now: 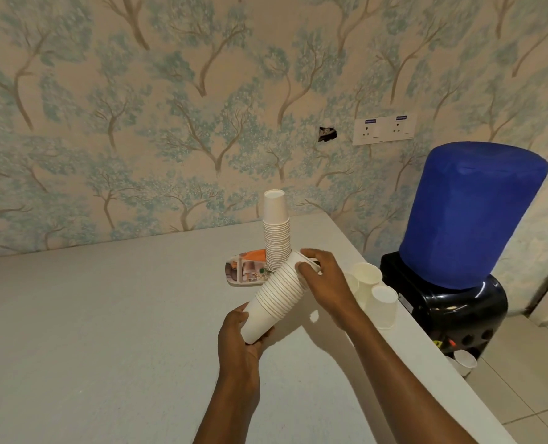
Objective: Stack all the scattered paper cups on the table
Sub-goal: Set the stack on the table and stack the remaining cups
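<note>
My left hand (239,339) grips the bottom end of a tilted stack of white paper cups (277,293), which leans up and to the right above the table (106,331). At the stack's open upper end, my right hand (322,277) curls its fingers round the rim. Behind it an upside-down stack of cups (276,233) stands upright near the wall. Loose cups stand by the table's right edge: one upright cup (366,277), one inverted cup (384,310), and another partly hidden behind my right wrist.
A flat printed tray or card (242,270) lies under and left of the upright stack. Off the table's right edge stands a black water dispenser (452,302) with a blue-covered bottle (471,216). Cups (465,360) sit by its base. The wall runs along the back.
</note>
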The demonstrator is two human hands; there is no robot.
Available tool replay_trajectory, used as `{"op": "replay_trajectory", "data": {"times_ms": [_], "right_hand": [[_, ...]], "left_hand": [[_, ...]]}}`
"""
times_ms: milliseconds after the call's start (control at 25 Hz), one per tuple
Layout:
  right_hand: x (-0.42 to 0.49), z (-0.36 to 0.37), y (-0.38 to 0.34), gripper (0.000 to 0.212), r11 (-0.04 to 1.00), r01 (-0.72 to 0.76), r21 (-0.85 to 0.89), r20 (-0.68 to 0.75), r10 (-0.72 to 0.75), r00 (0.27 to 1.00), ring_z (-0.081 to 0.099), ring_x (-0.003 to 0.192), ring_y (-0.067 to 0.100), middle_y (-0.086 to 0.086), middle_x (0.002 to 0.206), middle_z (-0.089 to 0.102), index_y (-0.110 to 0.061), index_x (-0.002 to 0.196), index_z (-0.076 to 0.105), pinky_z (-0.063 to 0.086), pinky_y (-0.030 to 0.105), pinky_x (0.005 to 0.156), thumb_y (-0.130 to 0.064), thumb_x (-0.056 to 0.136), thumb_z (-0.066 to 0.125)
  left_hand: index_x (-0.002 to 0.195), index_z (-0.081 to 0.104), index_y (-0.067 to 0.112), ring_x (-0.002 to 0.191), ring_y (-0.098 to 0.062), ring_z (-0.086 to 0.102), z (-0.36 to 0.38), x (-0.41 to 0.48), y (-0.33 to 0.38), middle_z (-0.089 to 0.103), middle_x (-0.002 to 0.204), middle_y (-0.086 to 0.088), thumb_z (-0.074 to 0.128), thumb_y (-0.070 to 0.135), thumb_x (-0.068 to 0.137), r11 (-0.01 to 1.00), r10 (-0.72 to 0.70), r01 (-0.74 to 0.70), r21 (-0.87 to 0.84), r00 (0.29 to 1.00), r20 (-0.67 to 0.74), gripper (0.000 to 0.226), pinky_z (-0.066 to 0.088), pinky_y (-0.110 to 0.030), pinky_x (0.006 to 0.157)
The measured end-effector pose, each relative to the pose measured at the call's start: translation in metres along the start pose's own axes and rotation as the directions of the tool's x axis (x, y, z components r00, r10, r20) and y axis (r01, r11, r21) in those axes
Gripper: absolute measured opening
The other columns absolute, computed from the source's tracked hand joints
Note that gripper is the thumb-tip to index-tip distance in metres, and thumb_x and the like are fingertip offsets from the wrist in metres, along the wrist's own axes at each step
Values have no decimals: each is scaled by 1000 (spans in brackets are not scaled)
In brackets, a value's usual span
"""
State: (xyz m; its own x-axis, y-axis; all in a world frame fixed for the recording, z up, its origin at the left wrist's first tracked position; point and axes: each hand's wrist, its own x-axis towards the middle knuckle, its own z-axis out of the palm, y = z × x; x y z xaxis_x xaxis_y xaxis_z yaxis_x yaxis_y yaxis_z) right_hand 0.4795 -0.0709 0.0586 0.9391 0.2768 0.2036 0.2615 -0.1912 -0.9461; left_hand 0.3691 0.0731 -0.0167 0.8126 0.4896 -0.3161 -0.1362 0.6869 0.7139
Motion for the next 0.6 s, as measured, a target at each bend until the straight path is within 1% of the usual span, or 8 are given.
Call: {"op": "replay_trajectory", "data": {"times_ms": [80, 160, 240, 320, 400, 440, 480, 600], "right_hand": [[-11, 6, 2, 36, 1000, -15, 7, 58, 15, 998, 53, 122, 9, -8, 137, 54, -28, 137, 54, 40, 23, 96, -30, 102, 49], [-19, 10, 7, 34, 998, -49, 41, 155, 43, 987, 50, 122, 1, -19, 134, 55, -38, 137, 51, 35, 21, 100, -38, 106, 37], [-21, 7, 11, 29, 999, -24, 46, 153, 16, 988, 51, 117, -10, -34, 124, 56, -49, 129, 51, 33, 16, 99, -42, 107, 34], [-12, -6, 19, 34, 969, 72, -238, -2, -75, 997, 49, 130, 0, -25, 136, 54, -37, 138, 51, 36, 19, 106, -36, 106, 40], [3, -21, 30, 53, 679, 115, -725, 25, -141, 990, 38, 143, 21, 0, 155, 43, -23, 152, 38, 27, 37, 120, -36, 101, 49], [10, -26, 35, 61, 503, 121, -856, 82, -99, 992, 34, 145, 25, 5, 158, 38, -23, 154, 31, 19, 42, 122, -39, 99, 51], [15, -30, 39, 65, 366, 144, -919, 140, -37, 989, 33, 145, 26, 6, 157, 38, -25, 155, 29, 13, 46, 123, -41, 97, 53], [24, -34, 52, 66, 169, 224, -960, 238, 70, 969, 38, 142, 29, 8, 150, 46, -24, 150, 36, 6, 54, 121, -43, 92, 62]], "left_hand": [[130, 57, 12, 114, -42, 59, 5, -3, -2, 58, 126, -23, 62, 21, 91, 1000, -8, 8, -12, 1000, -7, 41, 59, -44, 77], [130, 57, 11, 112, -41, 59, 8, -5, -3, 58, 125, -23, 61, 20, 92, 1000, -6, 5, -18, 1000, -26, 39, 60, -41, 72], [129, 56, 12, 111, -40, 59, 6, -6, -3, 58, 125, -22, 60, 20, 92, 1000, 14, -15, -12, 998, -54, 38, 60, -40, 69], [129, 55, 13, 110, -38, 59, 3, -7, 0, 57, 124, -20, 59, 22, 94, 999, 33, -34, -7, 996, -85, 37, 60, -39, 67], [132, 52, 14, 109, -36, 58, -1, -7, 4, 56, 125, -20, 57, 23, 96, 999, 41, -41, 1, 994, -101, 38, 60, -37, 66], [133, 52, 14, 110, -36, 58, -2, -7, 5, 56, 126, -20, 57, 23, 96, 999, 43, -43, 5, 994, -103, 38, 60, -37, 67], [134, 51, 14, 110, -36, 58, -3, -8, 7, 55, 126, -20, 57, 23, 97, 999, 46, -46, 7, 994, -102, 39, 60, -37, 67], [135, 51, 13, 108, -37, 58, -6, -7, 8, 56, 126, -20, 58, 23, 95, 999, 54, -54, 7, 994, -96, 41, 60, -37, 67]]}}
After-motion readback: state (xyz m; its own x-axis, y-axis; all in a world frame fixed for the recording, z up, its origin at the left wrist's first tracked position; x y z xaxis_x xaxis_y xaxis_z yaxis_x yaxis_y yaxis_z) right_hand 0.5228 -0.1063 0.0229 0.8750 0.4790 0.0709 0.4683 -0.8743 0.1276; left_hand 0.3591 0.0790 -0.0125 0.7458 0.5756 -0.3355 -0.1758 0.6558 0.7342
